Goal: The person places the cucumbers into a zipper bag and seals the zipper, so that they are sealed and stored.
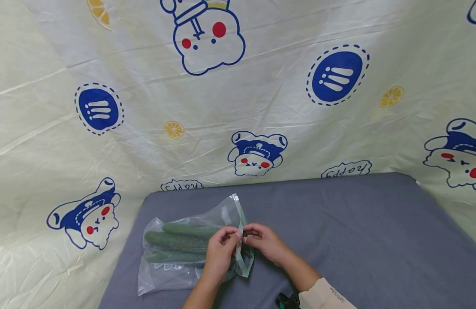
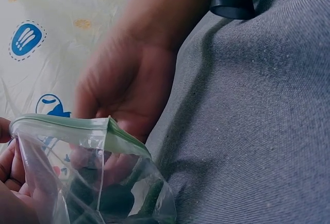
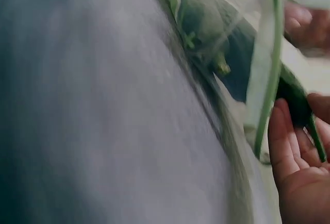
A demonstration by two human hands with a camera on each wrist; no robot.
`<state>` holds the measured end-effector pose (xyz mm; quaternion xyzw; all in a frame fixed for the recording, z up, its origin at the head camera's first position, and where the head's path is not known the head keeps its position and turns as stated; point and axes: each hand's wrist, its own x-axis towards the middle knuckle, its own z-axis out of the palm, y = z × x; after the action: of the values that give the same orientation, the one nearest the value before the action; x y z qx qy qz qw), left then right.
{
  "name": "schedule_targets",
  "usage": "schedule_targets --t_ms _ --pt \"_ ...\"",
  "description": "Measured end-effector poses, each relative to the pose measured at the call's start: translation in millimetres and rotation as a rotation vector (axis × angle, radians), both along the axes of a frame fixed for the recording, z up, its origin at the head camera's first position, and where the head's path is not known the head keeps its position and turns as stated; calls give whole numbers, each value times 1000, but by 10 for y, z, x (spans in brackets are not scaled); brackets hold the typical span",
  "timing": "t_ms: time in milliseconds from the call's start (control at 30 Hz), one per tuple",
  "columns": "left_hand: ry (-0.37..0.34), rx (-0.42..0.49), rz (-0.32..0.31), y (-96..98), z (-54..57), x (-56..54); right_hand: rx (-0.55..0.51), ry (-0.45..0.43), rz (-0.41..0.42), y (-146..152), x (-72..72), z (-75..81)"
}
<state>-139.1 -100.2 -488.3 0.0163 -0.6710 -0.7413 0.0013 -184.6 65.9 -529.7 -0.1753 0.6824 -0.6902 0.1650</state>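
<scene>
A clear zip bag (image 1: 207,214) with a pale green zip edge lies on its side, with several cucumbers (image 1: 180,241) inside. My left hand (image 1: 219,253) pinches the bag's rim near the mouth. Through the bag's opening, my right hand (image 1: 266,245) holds the stem end of one cucumber (image 3: 295,98), thumb on one side and fingers on the other. In the left wrist view the right hand (image 2: 126,87) reaches into the mouth, its fingertips partly behind the plastic. Only part of the left hand (image 2: 15,183) shows there.
A grey cloth (image 1: 350,231) covers the table. Behind it hangs a pale sheet (image 1: 145,64) printed with cartoon bears, blue badges and orange slices. A black device (image 1: 287,300) is worn at the right wrist, by a beige sleeve (image 1: 324,295).
</scene>
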Motion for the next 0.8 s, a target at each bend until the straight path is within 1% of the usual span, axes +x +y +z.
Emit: schedule_targets --t_ms 167,400,800 --pt "5 1 -1 -2 -1 2 -20 39 -18 -92 28 -1" --pt "14 23 -11 0 8 5 -55 67 -35 -99 32 -10" --pt "13 18 -10 6 -2 8 -53 47 -74 -129 56 1"
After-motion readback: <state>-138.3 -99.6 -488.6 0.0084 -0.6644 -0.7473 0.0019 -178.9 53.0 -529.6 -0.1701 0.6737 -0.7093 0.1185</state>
